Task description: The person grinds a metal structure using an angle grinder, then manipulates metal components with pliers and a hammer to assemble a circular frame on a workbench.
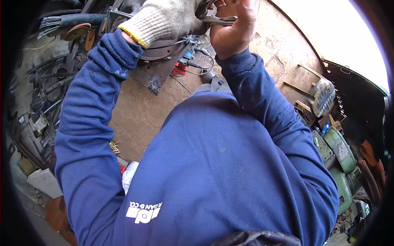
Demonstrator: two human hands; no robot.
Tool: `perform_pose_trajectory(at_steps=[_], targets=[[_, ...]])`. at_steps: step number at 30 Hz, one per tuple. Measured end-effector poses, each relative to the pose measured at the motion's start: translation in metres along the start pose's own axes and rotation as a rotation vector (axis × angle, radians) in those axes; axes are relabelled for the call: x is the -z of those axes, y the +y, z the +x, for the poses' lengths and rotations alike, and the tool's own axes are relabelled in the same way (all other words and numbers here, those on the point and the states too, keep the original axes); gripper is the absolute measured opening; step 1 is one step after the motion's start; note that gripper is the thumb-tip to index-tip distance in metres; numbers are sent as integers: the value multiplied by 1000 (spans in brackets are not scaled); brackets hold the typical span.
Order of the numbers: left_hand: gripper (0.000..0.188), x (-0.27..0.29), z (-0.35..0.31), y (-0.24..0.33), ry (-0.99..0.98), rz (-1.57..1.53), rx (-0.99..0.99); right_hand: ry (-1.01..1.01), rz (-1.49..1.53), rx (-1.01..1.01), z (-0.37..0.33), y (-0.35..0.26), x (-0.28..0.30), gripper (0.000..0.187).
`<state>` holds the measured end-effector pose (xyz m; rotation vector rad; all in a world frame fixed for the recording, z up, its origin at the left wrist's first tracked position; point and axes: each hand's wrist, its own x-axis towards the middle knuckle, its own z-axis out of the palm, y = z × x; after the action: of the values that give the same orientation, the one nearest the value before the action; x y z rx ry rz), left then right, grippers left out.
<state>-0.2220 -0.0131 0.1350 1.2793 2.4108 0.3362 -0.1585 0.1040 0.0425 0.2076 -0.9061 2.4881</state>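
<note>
My left hand (168, 20), in a pale knit glove with a yellow hem, is closed at the top of the view. Its fingertips curl round a shiny curved metal piece (217, 19), whose kind I cannot make out. My bare right hand (236, 30) is turned palm up beside it, and its fingers bend in toward the same piece, which lies across the palm. The upper edge cuts off part of both hands and of the metal piece. Below them sits a dark rusty steel plate (158, 74) with a rough lump at its corner.
Cables and a blue-and-red clamp tool (186, 57) lie by the plate. Bundled rods (69, 21), grinding discs (77, 32) and scrap metal crowd the left. To the right are a worn stool (322, 96), a green machine (338, 151), a blue bottle (326, 127) and a dark metal panel (357, 90).
</note>
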Motion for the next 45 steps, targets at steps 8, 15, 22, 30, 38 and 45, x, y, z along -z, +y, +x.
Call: perform_pose_trajectory(at_steps=[8, 15, 22, 30, 38, 45], targets=[[73, 7, 6, 11, -13, -92, 130, 90, -112, 54, 1, 9, 0, 77], [70, -14, 8, -11, 62, -11, -36, 177, -161, 56, 4, 11, -2, 66], [76, 2, 8, 0, -3, -92, 46, 177, -165, 13, 4, 11, -3, 74], [42, -42, 3, -4, 313, 27, 126, 45, -178, 34, 2, 8, 4, 92], [43, -35, 1, 9, 224, 64, 227, -119, -957, -384, 42, -70, 39, 66], [43, -28, 4, 15, 217, 28, 219, -235, -1389, -716, 86, -107, -8, 42]])
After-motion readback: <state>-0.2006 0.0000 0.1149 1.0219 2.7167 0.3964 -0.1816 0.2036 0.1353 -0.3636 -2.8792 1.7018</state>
